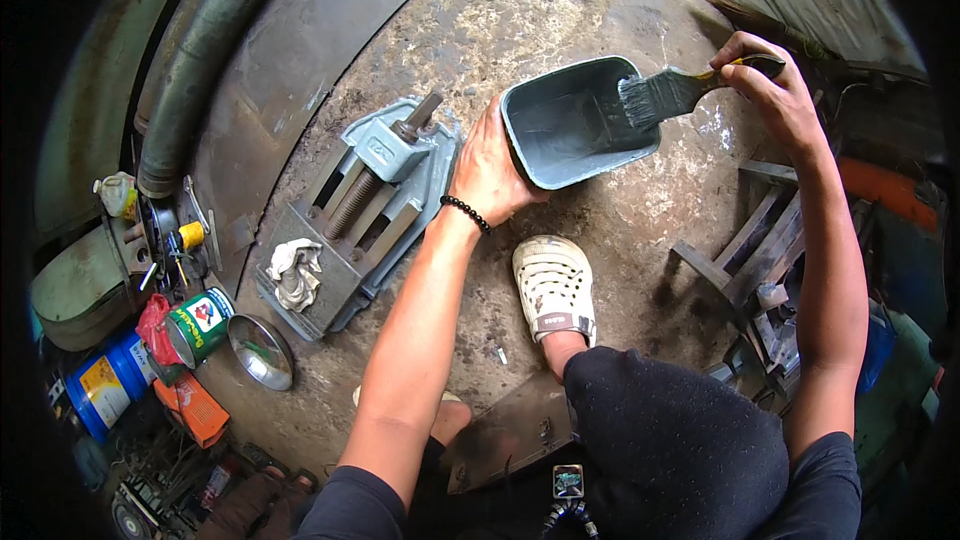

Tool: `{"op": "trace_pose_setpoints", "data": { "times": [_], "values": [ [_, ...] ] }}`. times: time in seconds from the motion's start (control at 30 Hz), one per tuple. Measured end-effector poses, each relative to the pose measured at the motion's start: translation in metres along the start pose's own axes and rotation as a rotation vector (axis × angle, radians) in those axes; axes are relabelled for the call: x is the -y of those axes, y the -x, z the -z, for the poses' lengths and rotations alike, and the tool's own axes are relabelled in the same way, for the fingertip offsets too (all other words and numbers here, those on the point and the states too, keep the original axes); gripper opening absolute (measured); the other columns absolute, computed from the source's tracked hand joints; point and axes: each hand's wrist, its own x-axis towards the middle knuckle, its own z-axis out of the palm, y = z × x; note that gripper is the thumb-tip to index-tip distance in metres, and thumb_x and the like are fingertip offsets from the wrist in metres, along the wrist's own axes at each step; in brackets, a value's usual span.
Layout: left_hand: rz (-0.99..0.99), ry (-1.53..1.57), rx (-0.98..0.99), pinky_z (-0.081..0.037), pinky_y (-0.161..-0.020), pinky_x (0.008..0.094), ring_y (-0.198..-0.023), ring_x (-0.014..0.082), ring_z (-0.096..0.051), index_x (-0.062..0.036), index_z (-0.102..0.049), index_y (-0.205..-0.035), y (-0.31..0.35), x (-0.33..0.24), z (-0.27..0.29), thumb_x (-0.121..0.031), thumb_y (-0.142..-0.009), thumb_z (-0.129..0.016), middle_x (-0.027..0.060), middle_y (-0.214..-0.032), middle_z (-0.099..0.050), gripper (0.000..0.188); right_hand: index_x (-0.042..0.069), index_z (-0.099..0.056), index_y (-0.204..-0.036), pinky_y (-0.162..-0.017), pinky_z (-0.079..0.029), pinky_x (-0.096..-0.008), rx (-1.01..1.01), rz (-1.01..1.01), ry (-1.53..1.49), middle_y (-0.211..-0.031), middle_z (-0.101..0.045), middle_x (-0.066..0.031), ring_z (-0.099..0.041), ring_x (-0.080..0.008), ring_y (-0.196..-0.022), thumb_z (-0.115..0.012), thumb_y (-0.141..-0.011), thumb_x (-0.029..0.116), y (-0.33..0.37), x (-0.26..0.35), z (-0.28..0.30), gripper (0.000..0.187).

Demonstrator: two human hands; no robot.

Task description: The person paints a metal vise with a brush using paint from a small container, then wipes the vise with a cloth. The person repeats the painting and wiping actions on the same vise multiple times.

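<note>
My left hand (pixel 490 168) grips the left side of a dark grey square-mouthed tub (pixel 535 165), tilted so that its hollow inside shows. In my right hand (pixel 765 80) is a paintbrush (pixel 672 93), pinched by its handle. Its grey-wet bristles lie over the tub's right rim. Grey smears coat the tub's inner walls; how much paint is in it I cannot tell. Left of my left hand, a machine vise (pixel 385 155) with a long screw rests on the floor, partly light grey. A crumpled whitish rag (pixel 295 275) lies on its near end.
A green can (pixel 200 325), a round metal bowl (pixel 262 352) and a blue bucket (pixel 105 390) stand at the left. Metal frames (pixel 750 240) crowd the right side. A large pipe (pixel 200 70) and a metal sheet (pixel 290 70) lie far left. My clog (pixel 553 285) is below the tub.
</note>
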Motion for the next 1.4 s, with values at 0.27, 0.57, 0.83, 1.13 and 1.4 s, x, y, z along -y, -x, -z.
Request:
{"op": "trace_pose_setpoints", "data": {
  "times": [0.27,0.57,0.83,1.13,1.4],
  "values": [
    [-0.005,-0.048,0.037,-0.037,-0.112,0.0443,-0.130,0.0394,-0.046,0.0009,-0.027,-0.145,-0.003,0.009,-0.001,-0.024,-0.048,-0.093,0.0238,-0.138,-0.047,0.120,0.002,-0.065,-0.095,-0.083,-0.046,-0.0258,-0.073,-0.056,0.055,-0.091,-0.063,-0.0021,-0.058,-0.0104,-0.089,-0.062,-0.091,0.018,0.012,0.003,0.010,0.017],
    [-0.030,-0.029,0.032,-0.041,-0.110,0.0438,-0.126,0.0392,-0.050,-0.0001,-0.022,-0.148,-0.004,0.018,0.000,-0.021,-0.050,-0.093,0.0233,-0.135,-0.051,0.123,0.005,-0.068,-0.110,-0.095,-0.047,-0.0294,0.023,0.084,0.108,-0.107,-0.067,-0.0053,-0.062,-0.0169,-0.103,-0.067,-0.093,0.019,0.024,0.016,0.010,0.023],
    [-0.026,0.035,0.027,-0.042,-0.108,0.0426,-0.123,0.0373,-0.053,-0.0052,-0.031,-0.142,-0.002,0.013,0.004,-0.017,-0.050,-0.092,0.0198,-0.131,-0.055,0.111,0.001,-0.068,-0.106,-0.098,-0.045,-0.0315,0.189,-0.041,0.100,-0.104,-0.066,-0.0072,-0.060,-0.0186,-0.103,-0.070,-0.086,0.007,0.035,0.020,0.016,0.020],
    [0.013,0.072,0.045,-0.041,-0.109,0.0434,-0.126,0.0375,-0.050,-0.0065,-0.032,-0.142,0.002,0.013,0.003,-0.017,-0.050,-0.092,0.0194,-0.135,-0.051,0.110,0.009,-0.070,-0.109,-0.062,-0.032,-0.0195,-0.105,-0.111,-0.050,-0.084,-0.057,0.0066,-0.044,-0.0024,-0.072,-0.064,-0.096,0.026,0.036,0.016,0.011,0.023],
    [0.012,0.094,0.038,-0.042,-0.107,0.0436,-0.124,0.0381,-0.052,-0.0061,-0.032,-0.141,0.001,0.010,0.001,-0.016,-0.050,-0.092,0.0196,-0.131,-0.054,0.109,0.004,-0.068,-0.101,-0.063,-0.037,-0.0203,-0.176,-0.151,-0.030,-0.081,-0.058,0.0046,-0.048,-0.0031,-0.073,-0.060,-0.096,0.024,0.017,-0.013,-0.022,0.022]
  ]
}}
